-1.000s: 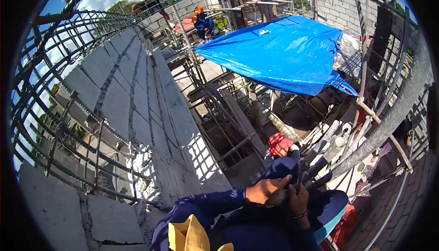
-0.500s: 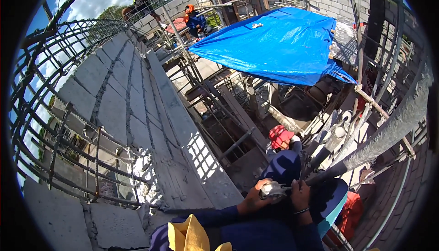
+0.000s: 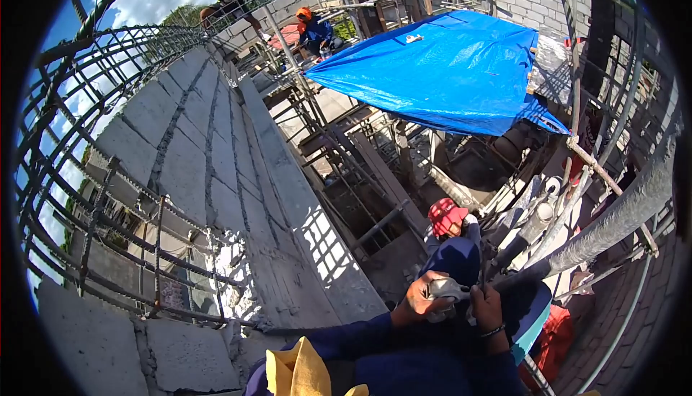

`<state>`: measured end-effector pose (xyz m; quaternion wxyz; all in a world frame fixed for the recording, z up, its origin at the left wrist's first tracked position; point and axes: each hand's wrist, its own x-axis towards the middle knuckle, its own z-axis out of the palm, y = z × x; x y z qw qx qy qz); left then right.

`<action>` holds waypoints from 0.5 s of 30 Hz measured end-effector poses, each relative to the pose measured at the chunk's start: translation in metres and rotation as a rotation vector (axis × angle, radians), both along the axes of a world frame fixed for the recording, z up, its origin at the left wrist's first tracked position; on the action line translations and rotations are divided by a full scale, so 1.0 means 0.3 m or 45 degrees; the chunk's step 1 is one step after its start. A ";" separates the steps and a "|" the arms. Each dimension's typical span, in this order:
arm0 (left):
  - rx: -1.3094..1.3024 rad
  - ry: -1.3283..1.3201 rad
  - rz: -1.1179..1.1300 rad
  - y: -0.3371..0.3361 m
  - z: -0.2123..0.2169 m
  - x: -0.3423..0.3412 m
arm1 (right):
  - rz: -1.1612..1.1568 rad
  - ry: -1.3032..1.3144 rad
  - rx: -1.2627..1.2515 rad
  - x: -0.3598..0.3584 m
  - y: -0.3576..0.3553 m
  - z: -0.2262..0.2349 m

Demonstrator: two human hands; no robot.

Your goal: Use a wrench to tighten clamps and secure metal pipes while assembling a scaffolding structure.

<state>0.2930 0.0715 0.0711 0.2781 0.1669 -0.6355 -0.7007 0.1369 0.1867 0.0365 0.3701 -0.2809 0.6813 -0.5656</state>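
- Head view: since half a second ago, the pale grey bundle (image 3: 448, 289) has risen slightly and shows more of its surface above the fingers of the left hand (image 3: 419, 299).
- It sits between the person's two hands, just in front of the dark-clothed knee (image 3: 458, 255), with no counter beneath.
- Left hand: curled around the thick end, thumb over the top, gripping it.
- Right hand (image 3: 488, 308), with a bracelet (image 3: 494, 330) at the wrist: fingers curled beside the narrower end; whether they pinch it, I cannot tell.
- Likely light enough for one hand. Its folded look suggests something soft and pliable, though a stiff core may be hidden; it seems neither fragile nor especially slippery.
- Best hold, I judge: the thick end in the palm, the narrow end between fingertips.
- Below, a person in a red cap (image 3: 447, 216) makes a loose grip risky.
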 end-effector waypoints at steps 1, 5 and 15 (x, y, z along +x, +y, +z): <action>-0.083 -0.047 0.054 -0.007 0.024 -0.002 | -0.013 -0.062 0.021 0.008 0.000 -0.002; -0.206 -0.113 0.102 -0.052 0.054 -0.004 | -0.003 -0.137 -0.130 0.033 -0.017 -0.030; 0.781 0.141 0.268 -0.177 0.216 -0.032 | -0.236 -0.135 -0.214 0.070 0.016 0.137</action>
